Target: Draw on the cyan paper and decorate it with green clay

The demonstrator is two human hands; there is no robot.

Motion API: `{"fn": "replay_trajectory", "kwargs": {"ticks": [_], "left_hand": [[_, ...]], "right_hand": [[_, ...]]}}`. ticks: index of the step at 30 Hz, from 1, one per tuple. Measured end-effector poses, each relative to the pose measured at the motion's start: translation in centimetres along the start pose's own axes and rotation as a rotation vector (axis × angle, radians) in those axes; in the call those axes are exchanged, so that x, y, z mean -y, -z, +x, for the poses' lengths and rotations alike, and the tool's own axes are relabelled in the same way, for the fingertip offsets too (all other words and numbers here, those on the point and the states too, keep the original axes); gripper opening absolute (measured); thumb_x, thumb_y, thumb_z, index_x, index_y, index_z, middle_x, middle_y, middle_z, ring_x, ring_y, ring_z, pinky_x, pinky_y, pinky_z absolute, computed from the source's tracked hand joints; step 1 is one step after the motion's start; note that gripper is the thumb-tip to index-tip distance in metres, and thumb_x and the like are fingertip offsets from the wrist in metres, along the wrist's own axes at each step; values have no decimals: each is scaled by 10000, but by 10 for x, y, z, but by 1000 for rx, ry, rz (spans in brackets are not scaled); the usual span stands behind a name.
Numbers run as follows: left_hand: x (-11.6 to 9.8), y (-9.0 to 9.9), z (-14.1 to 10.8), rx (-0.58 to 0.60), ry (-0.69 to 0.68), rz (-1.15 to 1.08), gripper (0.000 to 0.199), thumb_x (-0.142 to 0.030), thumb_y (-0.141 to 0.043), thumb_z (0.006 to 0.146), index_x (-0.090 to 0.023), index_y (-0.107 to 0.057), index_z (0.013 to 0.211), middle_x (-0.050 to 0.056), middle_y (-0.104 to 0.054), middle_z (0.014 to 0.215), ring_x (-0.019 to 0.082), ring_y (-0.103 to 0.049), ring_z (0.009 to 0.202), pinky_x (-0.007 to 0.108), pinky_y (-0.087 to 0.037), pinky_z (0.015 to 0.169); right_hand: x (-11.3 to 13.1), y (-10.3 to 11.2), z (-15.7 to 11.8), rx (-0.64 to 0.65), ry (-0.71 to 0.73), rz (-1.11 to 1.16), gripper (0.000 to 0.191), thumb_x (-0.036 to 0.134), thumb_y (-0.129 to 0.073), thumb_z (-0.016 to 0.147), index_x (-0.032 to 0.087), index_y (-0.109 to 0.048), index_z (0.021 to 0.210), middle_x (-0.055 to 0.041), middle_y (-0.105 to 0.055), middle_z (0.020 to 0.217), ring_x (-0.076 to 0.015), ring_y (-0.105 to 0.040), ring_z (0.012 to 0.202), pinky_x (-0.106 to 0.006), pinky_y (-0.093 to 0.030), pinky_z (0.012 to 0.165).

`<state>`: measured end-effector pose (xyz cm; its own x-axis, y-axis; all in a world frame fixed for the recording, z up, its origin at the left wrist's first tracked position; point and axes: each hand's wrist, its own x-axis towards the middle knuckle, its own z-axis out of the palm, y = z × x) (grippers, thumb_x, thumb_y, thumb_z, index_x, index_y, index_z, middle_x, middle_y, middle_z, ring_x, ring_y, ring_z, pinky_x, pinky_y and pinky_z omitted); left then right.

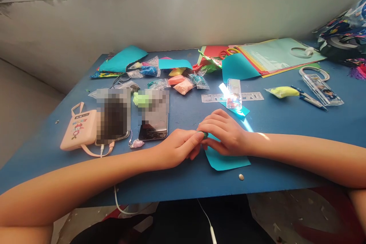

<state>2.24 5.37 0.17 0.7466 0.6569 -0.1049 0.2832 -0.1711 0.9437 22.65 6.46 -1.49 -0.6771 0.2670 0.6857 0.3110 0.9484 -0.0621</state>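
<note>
My left hand and my right hand meet near the front middle of the blue table. Between their fingertips is a small dark green lump, mostly hidden; it looks like modelling clay. The left thumb presses on it from one side, and the right fingers curl round it from the other. Under the right hand lies a turquoise paper piece with a rounded corner. Just beyond the hands, a clear plastic case rests across a stencil ruler, catching bright sunlight.
On the left stand a pink power bank with cables and a phone. Several clay packets lie behind them. Coloured paper sheets, orange-handled scissors, a pair of compasses and a yellow packet are farther right.
</note>
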Motion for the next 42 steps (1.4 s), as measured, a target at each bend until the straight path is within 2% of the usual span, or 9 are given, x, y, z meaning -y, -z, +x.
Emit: {"fn": "replay_trajectory", "kwargs": {"ticks": [6,9,16,21,24,28,32,38,42], "left_hand": [[1,-1,-1,-20,-1,-85,592,-704,-344,938,-198,-488,667,-50,-455,510,101,-402,480,254,-338,502],[1,-2,0,-63,-15,-131,550,-664,-375,949,-205,-444,654,-55,-432,524,94,-384,494,249,-336,509],[4,-2,2,-121,-4,-220,487,-610,-325,985,-231,-332,679,-69,-390,546,92,-385,480,247,-340,483],[5,-2,2,-103,-14,-205,553,-753,-250,930,-236,-341,758,-72,-392,588,103,-398,494,256,-346,478],[5,-2,0,-75,-14,-146,594,-822,-347,862,-230,-386,837,-74,-411,605,116,-399,524,265,-361,500],[4,-2,0,-61,8,-55,555,-770,-403,888,-222,-423,799,-56,-448,612,125,-402,561,272,-351,536],[3,-2,2,-50,6,-28,602,-763,-319,914,-215,-431,694,-45,-429,582,125,-395,558,276,-328,534],[5,-3,3,-86,8,-67,582,-715,-296,946,-214,-420,677,-60,-400,529,106,-377,504,262,-325,506],[4,-5,3,-109,12,-97,543,-681,-314,959,-224,-372,671,-68,-398,517,94,-365,483,253,-331,501]], "right_hand": [[-1,0,2,-12,11,52,116,217,-445,995,181,-496,898,-54,-594,739,-166,-514,668,-297,-454,607],[0,-1,2,-72,-79,69,134,189,-450,992,191,-488,864,-45,-571,726,-157,-495,652,-284,-456,592],[-4,-2,-2,-231,-338,88,185,220,-440,1025,176,-583,1135,-94,-695,1008,-173,-647,964,-323,-533,850],[-7,-1,-1,-90,-188,121,336,280,-383,1049,168,-518,1334,-137,-682,1209,-192,-624,1127,-358,-513,932],[-6,-1,1,13,-60,46,331,239,-396,1041,144,-502,1340,-154,-674,1252,-200,-628,1133,-359,-501,920],[-3,-4,0,26,-28,22,307,183,-436,1025,117,-482,1321,-163,-703,1201,-173,-668,1082,-326,-497,860],[-1,-5,-1,-91,-46,49,224,167,-519,993,176,-539,1216,-109,-753,1070,-148,-713,958,-304,-496,792],[1,-4,1,-145,-120,62,50,151,-557,959,175,-571,1001,-75,-732,874,-157,-682,803,-300,-502,717],[0,-3,1,-178,-232,68,82,123,-528,943,196,-563,929,-40,-672,791,-168,-639,750,-302,-510,669]]}}
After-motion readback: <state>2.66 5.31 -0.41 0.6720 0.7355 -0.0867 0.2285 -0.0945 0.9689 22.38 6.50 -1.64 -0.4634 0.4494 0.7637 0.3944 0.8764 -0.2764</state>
